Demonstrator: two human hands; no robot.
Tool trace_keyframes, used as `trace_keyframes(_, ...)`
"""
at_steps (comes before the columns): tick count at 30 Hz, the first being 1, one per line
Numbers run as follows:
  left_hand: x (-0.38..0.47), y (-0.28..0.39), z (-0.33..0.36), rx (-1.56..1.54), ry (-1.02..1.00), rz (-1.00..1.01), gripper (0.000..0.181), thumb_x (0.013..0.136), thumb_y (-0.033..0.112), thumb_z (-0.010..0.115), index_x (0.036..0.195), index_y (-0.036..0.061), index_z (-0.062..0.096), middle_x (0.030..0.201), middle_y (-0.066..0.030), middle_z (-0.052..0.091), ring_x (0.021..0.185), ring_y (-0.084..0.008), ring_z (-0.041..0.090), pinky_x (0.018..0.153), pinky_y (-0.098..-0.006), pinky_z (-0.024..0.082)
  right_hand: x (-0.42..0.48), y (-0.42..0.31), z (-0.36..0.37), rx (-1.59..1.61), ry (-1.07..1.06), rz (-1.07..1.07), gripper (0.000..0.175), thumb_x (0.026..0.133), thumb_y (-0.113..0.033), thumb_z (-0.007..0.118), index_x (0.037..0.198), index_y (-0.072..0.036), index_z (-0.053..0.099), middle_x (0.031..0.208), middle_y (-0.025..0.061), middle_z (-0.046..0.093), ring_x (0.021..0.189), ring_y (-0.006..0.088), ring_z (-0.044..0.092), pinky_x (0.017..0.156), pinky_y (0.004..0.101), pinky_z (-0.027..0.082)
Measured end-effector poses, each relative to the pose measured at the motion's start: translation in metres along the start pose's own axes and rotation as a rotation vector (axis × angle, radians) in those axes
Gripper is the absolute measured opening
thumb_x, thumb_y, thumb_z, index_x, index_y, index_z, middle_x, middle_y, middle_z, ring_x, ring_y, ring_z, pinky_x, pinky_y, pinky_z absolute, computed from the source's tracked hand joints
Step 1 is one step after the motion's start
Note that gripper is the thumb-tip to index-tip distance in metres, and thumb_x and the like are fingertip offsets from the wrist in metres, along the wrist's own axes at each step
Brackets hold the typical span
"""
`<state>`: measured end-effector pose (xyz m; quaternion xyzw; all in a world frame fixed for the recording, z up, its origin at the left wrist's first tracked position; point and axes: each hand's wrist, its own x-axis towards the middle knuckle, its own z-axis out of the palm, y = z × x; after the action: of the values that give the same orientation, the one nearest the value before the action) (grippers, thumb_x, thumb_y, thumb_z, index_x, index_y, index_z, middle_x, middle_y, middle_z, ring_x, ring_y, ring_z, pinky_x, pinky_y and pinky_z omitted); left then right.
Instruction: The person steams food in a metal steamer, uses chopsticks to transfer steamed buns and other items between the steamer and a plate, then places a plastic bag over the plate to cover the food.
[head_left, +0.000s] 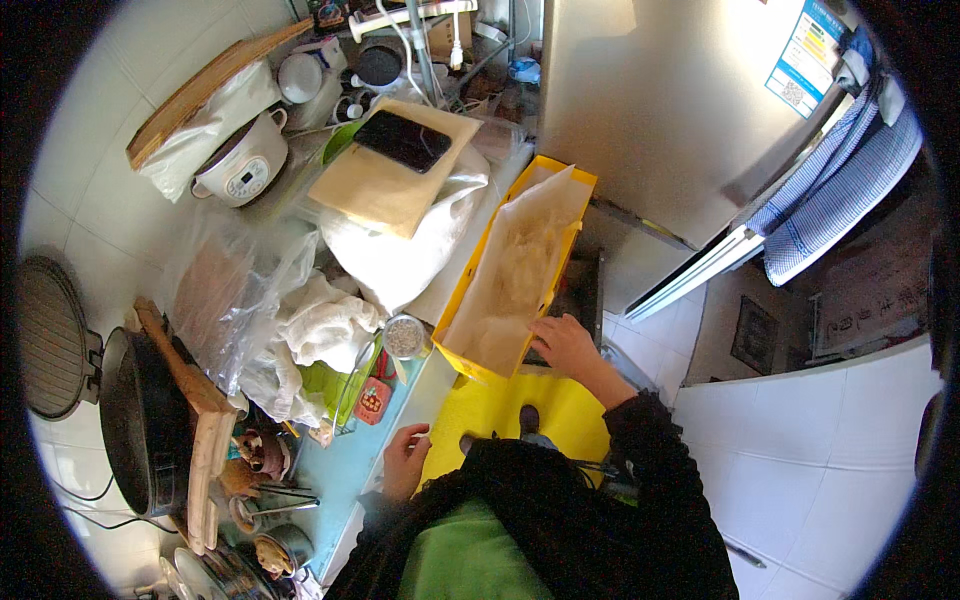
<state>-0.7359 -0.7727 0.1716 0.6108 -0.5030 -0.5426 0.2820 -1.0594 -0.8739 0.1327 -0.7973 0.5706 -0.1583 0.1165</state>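
In front of me, at the counter's edge, is a long yellow box (471, 300). A translucent liner (487, 289) covers its inside, with pale contents (529, 251) whose kind I cannot make out. My right hand (568, 347) is at the box's near right side, its fingertips over the rim. Its thumb is hidden, so I cannot tell whether it grips the wall. Lower and to the left, my left hand (405, 459) hovers near the counter edge with loosely bent fingers and nothing visible in it. A clear jar of grains (406, 336) stands left of the box.
A black phone (403, 140) lies on a brown paper packet (367, 187), atop a white bag (397, 259). Further left are a small white cooker (244, 165), a crumpled cloth (326, 319) and a dark pan (142, 420). A refrigerator (645, 112) rises behind the box. Yellow covering (480, 405) lies below.
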Motion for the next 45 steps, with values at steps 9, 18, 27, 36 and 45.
trace_keyframes(9, 0.038, 0.064, 0.085, 0.107, 0.015, 0.153, 0.014, 0.082, 0.005, 0.055, 0.092, -0.0028, 0.061, 0.094, -0.0102, 0.059, 0.078, -0.0144, 0.059, 0.067, -0.0247, 0.048, -0.044, 0.048, -0.017, 0.231, 0.052, 0.160, 0.026, 0.082, -0.020, 0.054, 0.105, -0.007, 0.056, 0.102, 0.0100, 0.058, 0.090, 0.0303, 0.055, 0.079, 0.0391, 0.044)
trace_keyframes(18, 0.060, 0.093, 0.129, 0.299, -0.054, 0.341, 0.008, 0.077, 0.006, 0.062, 0.078, -0.0013, 0.064, 0.088, -0.0095, 0.062, 0.077, -0.0140, 0.058, 0.062, -0.0239, 0.046, -0.098, 0.083, -0.021, 0.284, 0.172, 0.316, 0.027, 0.082, -0.022, 0.052, 0.103, -0.007, 0.057, 0.100, 0.0104, 0.060, 0.088, 0.0284, 0.058, 0.076, 0.0375, 0.047)
trace_keyframes(27, 0.067, 0.092, 0.129, 0.202, -0.107, 0.267, 0.014, 0.080, 0.008, 0.058, 0.074, -0.0033, 0.063, 0.088, -0.0117, 0.061, 0.081, -0.0177, 0.057, 0.073, -0.0281, 0.045, -0.110, 0.086, -0.020, 0.283, 0.168, 0.447, 0.025, 0.081, -0.020, 0.052, 0.103, -0.008, 0.058, 0.100, 0.0107, 0.061, 0.086, 0.0291, 0.059, 0.074, 0.0386, 0.048)
trace_keyframes(36, 0.089, 0.086, 0.124, 0.182, -0.277, 0.370, 0.013, 0.078, 0.008, 0.060, 0.073, -0.0038, 0.061, 0.084, -0.0103, 0.063, 0.075, -0.0163, 0.059, 0.068, -0.0260, 0.046, -0.120, 0.055, -0.004, 0.261, 0.098, 0.617, 0.025, 0.082, -0.019, 0.054, 0.103, -0.008, 0.058, 0.101, 0.0117, 0.059, 0.091, 0.0307, 0.056, 0.077, 0.0392, 0.046)
trace_keyframes(45, 0.111, 0.092, 0.119, 0.140, -0.512, 0.404, 0.012, 0.081, 0.007, 0.057, 0.078, -0.0038, 0.060, 0.087, -0.0077, 0.063, 0.075, -0.0145, 0.058, 0.068, -0.0245, 0.045, -0.133, 0.016, 0.004, 0.220, 0.030, 0.793, 0.028, 0.083, -0.022, 0.051, 0.107, -0.008, 0.055, 0.100, 0.0132, 0.058, 0.088, 0.0341, 0.055, 0.074, 0.0425, 0.045)
